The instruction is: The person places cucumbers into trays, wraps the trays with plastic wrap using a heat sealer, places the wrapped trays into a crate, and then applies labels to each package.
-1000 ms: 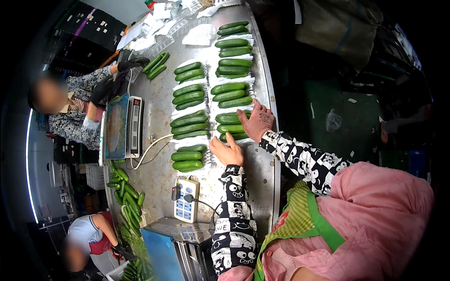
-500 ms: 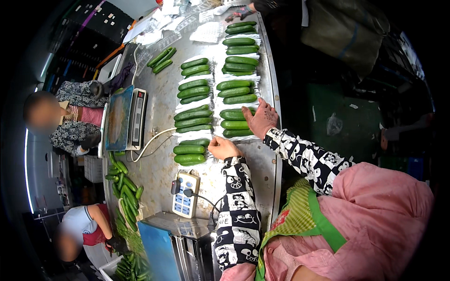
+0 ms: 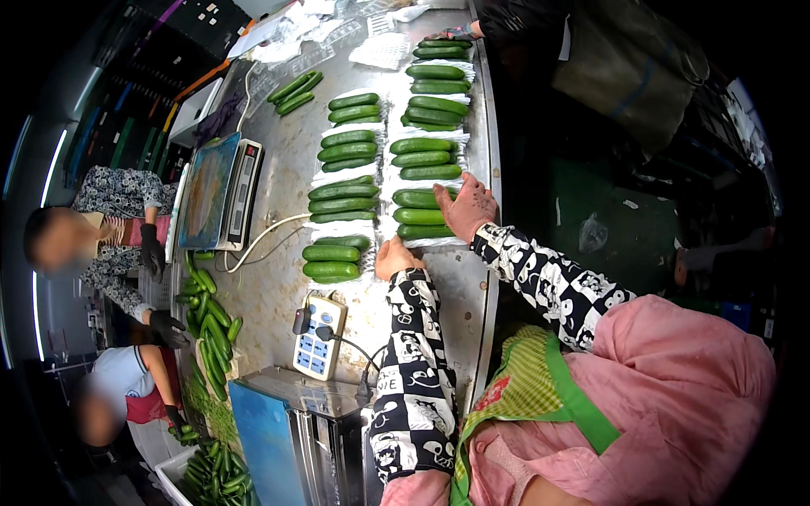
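Note:
Two columns of green cucumbers in small groups, on white netted wrapping, run up the metal table. My right hand, in what looks like a thin patterned glove, rests at the right ends of the nearest right-column cucumbers. Its fingers are apart, with the tips touching the cucumbers. My left hand is at the lower left corner of that group, beside the white netting of the left column's nearest cucumbers. Its fingers are bent together; what they pinch, if anything, is hidden.
A power strip and a blue-topped metal box stand near my left arm. Further left are a scale, a heap of loose cucumbers and two people. Another person's gloved hand is at the far end.
My left hand has moved slightly right and up to the corner of the right-column group. My right hand stays by the cucumber ends. The person by the scale has lowered their gloved hands toward the heap.

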{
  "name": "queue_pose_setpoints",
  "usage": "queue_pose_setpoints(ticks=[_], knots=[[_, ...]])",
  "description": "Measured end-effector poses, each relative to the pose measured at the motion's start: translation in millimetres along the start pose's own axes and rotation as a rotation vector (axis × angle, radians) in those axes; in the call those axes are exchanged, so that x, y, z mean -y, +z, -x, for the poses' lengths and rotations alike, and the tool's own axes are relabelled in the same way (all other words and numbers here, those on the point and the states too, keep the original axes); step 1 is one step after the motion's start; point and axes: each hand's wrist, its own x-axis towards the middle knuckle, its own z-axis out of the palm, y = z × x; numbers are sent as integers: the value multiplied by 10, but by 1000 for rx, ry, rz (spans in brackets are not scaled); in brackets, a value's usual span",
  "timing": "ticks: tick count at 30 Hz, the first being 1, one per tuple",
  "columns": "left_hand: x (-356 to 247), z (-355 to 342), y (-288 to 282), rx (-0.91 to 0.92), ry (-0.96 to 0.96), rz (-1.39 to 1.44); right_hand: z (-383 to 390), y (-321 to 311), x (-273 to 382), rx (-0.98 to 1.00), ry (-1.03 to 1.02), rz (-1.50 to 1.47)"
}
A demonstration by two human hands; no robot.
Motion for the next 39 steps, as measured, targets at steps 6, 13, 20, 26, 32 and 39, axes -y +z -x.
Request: queue_pose_setpoints(ticks=[6,13,20,26,32,39], knots=[[148,492,-474,76,-52,-101,104,-26,-148,114,-217,-48],[254,739,-1426,61,161,-522,623,-66,-214,302,-461,-98],[-185,767,-963,-96,554,-1173,637,-21,-297,352,-368,-1],[-167,719,-799,-166,535,-1142,674,38,-274,229,-410,-84],[-97,568,-883,-107,567,-946,741,201,-270,154,-479,-279],[-521,736,-782,-106,758,-841,476,146,106,262,-639,-606]])
